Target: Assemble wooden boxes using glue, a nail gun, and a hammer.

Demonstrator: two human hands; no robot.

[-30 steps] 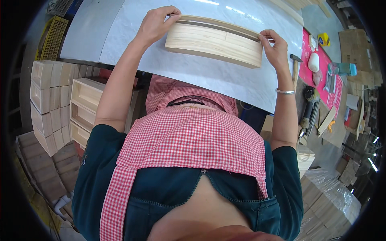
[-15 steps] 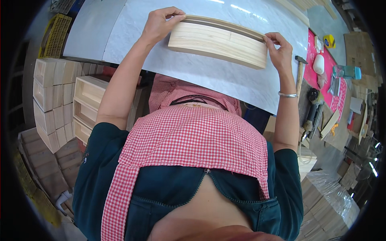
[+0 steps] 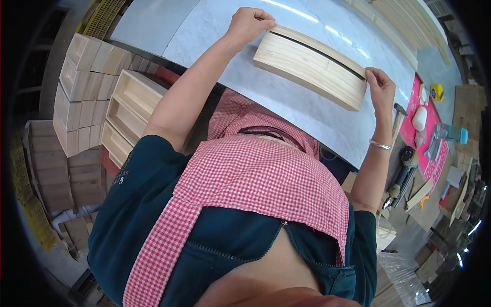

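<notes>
A long pale wooden box [image 3: 308, 66] lies on the white marbled tabletop [image 3: 238, 77], its plain long side toward me. Along its far upper edge runs a thin wooden strip [image 3: 321, 47], with a dark narrow gap between it and the side. My left hand [image 3: 249, 26] pinches the strip's left end between thumb and fingers. At the opposite end, my right hand [image 3: 381, 91] pinches the right end near the box's corner. Whether the strip is a loose piece or the box's far wall, I cannot tell.
Stacked wooden boxes [image 3: 84, 110] and open-fronted trays [image 3: 135, 105] stand left of the table. To the right lie a hammer [image 3: 399, 116], a pink cloth [image 3: 409, 125], a white bottle [image 3: 419, 118] and a power tool [image 3: 404, 169]. Long wooden strips [image 3: 409, 25] rest at the far right.
The whole view has turned, so table, box and hands appear shifted right and more slanted. Both hands keep their pinch on the strip's ends.
</notes>
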